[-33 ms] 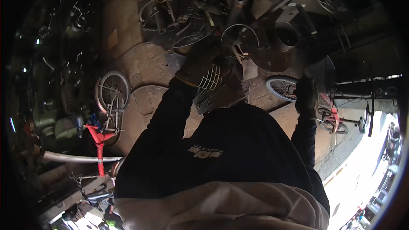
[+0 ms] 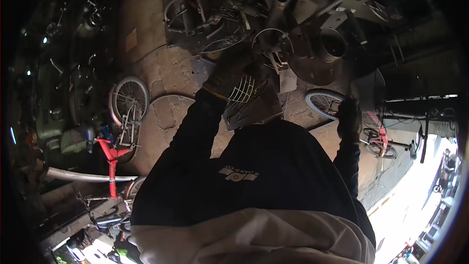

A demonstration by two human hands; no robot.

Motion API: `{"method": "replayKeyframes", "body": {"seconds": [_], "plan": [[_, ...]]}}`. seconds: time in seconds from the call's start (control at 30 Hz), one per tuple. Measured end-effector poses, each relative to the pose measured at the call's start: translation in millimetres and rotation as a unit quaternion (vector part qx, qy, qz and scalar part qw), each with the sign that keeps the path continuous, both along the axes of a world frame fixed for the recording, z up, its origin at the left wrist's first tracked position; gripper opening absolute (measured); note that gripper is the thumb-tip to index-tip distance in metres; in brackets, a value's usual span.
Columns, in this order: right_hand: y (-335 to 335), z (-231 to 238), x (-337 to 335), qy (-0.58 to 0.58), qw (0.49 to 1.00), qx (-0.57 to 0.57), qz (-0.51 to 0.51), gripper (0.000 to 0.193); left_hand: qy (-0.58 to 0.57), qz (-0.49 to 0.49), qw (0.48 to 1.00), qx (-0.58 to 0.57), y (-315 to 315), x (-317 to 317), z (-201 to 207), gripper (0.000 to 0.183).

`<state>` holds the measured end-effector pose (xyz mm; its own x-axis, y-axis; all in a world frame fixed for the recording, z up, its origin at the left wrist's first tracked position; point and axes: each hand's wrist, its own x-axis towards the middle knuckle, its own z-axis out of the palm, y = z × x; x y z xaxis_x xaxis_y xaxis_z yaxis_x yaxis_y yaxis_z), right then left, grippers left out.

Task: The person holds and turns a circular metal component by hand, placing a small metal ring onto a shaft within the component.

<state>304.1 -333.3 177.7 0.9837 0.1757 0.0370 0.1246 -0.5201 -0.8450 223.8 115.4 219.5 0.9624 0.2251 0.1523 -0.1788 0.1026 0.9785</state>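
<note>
My left hand (image 2: 223, 79), in a dark work glove with an orange cuff edge, reaches forward at the middle. Its fingers fade into shadow. Against the glove shows a pale, curved wire grid (image 2: 243, 89); whether the hand grips it is unclear. Just below lies a flat metal plate (image 2: 256, 111) with thin rods across it. To the right, my gloved right hand (image 2: 350, 120) is closed like a fist, and what it holds is too dark to make out. A dark, smooth curved sheet (image 2: 370, 92) is right beside it; contact cannot be told.
A bicycle wheel (image 2: 325, 103) lies between my hands' reach. On the left are another wheel (image 2: 130, 100) and a red bicycle frame (image 2: 113, 159). Ahead, scrap metal (image 2: 205, 22) and a short wide pipe (image 2: 332, 44) crowd the floor. A small red bicycle (image 2: 382, 139) stands at right.
The view has shifted slightly. My right hand sits a little lower, while my left hand stays beside the wire grid.
</note>
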Motion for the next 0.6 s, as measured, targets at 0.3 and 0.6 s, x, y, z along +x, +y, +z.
{"method": "replayKeyframes", "body": {"seconds": [0.3, 0.6], "plan": [[-76.4, -166.0, -76.6, 0.409, 0.906, 0.053, -0.096, 0.027, 0.085, 0.113, 0.952, -0.273, 110.3, 58.0, -61.6, 0.032], [-62.1, -154.1, -72.5, 0.442, 0.887, 0.032, -0.127, 0.018, 0.001, 0.224, 0.968, -0.117, 198.1, 160.3, -79.4, 0.036]]}}
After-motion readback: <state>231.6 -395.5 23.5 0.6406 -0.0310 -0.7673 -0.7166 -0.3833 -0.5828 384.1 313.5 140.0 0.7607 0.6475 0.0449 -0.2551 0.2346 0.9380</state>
